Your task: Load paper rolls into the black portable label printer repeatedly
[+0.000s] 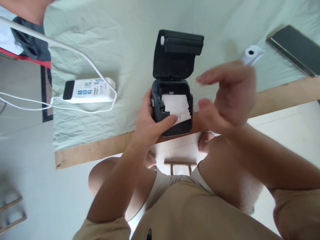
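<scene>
A small dark label printer (156, 100) stands at the table's front edge with its black lid (172, 65) swung up and back. White paper (175, 104) lies inside the compartment, its near edge ragged. My left hand (152, 125) grips the printer from the left side, thumb pressed on the paper. To the right of the printer, my right hand (226, 95) is raised, blurred by motion, thumb and fingers apart with nothing between them. Behind that hand, a small white paper roll (250, 53) with a dark core rests on the cloth.
A white power bank (91, 90) with white cables lies on the left of the green cloth (130, 40). At the far right is a dark phone-like slab (296, 48). The table's wooden edge (92, 148) runs in front. Part of another person's arm (27, 8) shows at upper left.
</scene>
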`<state>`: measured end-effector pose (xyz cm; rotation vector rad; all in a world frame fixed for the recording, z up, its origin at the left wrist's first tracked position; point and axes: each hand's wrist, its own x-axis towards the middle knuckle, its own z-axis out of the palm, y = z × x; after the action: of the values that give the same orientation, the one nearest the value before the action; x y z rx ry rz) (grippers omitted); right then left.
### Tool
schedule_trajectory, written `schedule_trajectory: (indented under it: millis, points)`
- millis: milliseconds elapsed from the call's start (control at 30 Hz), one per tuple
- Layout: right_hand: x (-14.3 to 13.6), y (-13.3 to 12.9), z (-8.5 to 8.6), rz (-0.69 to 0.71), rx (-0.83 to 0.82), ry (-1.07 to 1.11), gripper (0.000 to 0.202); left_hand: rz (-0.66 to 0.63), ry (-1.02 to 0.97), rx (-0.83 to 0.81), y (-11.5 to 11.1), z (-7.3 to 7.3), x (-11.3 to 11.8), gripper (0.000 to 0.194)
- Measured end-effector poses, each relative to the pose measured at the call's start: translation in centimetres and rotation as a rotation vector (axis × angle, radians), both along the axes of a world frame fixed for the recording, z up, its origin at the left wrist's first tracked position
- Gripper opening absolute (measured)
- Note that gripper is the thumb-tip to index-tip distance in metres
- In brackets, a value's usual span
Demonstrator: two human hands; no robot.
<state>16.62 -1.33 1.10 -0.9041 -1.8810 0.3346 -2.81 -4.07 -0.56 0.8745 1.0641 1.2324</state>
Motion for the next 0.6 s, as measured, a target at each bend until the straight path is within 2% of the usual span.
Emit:
schedule_trajectory:
  millis: [67, 167, 233, 333, 433, 500, 600]
  points:
    - [0.2, 0.8, -0.1, -0.067, -0.058, 0.092, 0.038, -0.044, 0.002, 0.018, 0.0, -0.3, -0.2, 0.084]
    - [0.5, 2.0, 0.0, 0.033, -0.239, 0.158, 0.047, -0.073, 0.003, 0.027, 0.1, -0.5, -0.3, 0.088]
    - [0.8, 2.5, 0.1, 0.094, -0.281, 0.282, 0.042, -0.062, 0.025, 0.030, 0.1, -0.6, -0.3, 0.089]
    - [0.9, 2.6, -0.1, 0.071, -0.282, 0.442, 0.031, -0.042, 0.061, 0.040, 0.1, -0.7, -0.3, 0.091]
    - [0.4, 2.0, -0.6, 0.081, -0.371, 0.337, 0.029, -0.051, 0.044, 0.062, 0.1, -1.0, -0.4, 0.092]
    - [-0.1, 1.5, -0.9, 0.179, -0.451, 0.205, 0.040, -0.057, 0.007, 0.089, 0.1, -1.1, -0.4, 0.089]
    - [-0.5, 1.2, -1.1, 0.268, -0.569, 0.079, 0.056, -0.052, -0.037, 0.103, 0.2, -1.1, -0.3, 0.074]
